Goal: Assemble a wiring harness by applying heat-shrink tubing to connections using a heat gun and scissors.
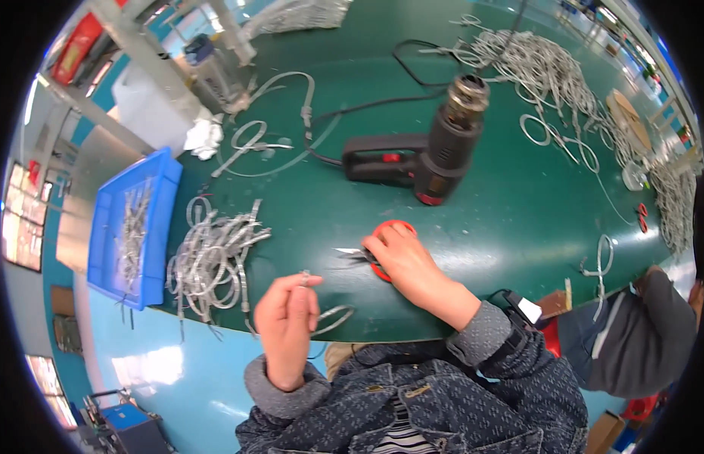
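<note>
One pair of metal scissors with red-orange loop handles (379,270) is at the middle of the green desk (495,227), near its front edge, blades pointing toward the left edge. The person's right hand (408,261) grasps the handles, its fingers curled over them; whether the scissors are raised off the surface cannot be told. The left hand (286,314), at the front edge, has thumb and fingers pinched on a thin, pale grey cable (338,321), which loops out beside it toward the right.

Just left of that hand, a loose heap of whitish-grey looped cables (216,261) reaches the front edge. Beyond it, at the left edge, sits a blue rectangular plastic tray (167,227) holding thin, pale pieces. Farther in from the scissors is a dark grey heat gun (448,144) with a metal nozzle, its handle toward the left edge. A white crumpled tissue (204,136) lies near the far left corner. Toward the far right corner spreads a large tangle of grey cables (533,68); a small red-handled tool (642,218) lies near the right edge.
</note>
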`<state>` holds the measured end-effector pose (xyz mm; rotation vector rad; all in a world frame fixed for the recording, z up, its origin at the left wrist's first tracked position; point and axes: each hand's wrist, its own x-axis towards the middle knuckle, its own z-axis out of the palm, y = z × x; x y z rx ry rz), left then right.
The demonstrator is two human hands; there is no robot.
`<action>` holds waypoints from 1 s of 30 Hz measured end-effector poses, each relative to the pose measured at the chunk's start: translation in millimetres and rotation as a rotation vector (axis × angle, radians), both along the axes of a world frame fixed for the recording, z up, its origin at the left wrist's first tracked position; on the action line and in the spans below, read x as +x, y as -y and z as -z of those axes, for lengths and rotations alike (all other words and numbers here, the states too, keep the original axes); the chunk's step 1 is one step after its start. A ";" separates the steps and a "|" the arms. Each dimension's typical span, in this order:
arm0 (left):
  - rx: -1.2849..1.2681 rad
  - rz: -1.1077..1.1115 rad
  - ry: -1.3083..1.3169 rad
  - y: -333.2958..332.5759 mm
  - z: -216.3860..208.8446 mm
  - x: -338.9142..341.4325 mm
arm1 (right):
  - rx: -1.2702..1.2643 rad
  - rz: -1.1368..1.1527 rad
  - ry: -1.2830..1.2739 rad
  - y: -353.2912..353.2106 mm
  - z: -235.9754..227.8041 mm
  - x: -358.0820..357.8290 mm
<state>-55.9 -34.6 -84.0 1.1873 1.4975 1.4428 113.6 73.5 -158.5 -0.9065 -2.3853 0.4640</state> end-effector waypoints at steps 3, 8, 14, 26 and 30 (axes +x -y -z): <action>0.014 0.061 0.047 -0.8 2.7 -4.1 | -0.009 -0.088 0.007 -2.2 4.4 2.2; 0.044 0.094 -0.292 -5.3 -2.8 -4.1 | -0.332 0.034 -0.205 4.9 -17.5 3.0; 0.137 0.081 -0.406 -11.0 -8.6 11.4 | -1.011 -0.044 -0.651 29.2 -71.6 0.7; 0.133 0.096 -0.258 -18.2 -4.2 11.5 | -0.865 0.058 -0.854 36.3 -76.9 4.7; -0.011 0.039 0.117 -19.5 -10.6 13.3 | -0.336 0.034 -0.440 45.9 -70.9 10.6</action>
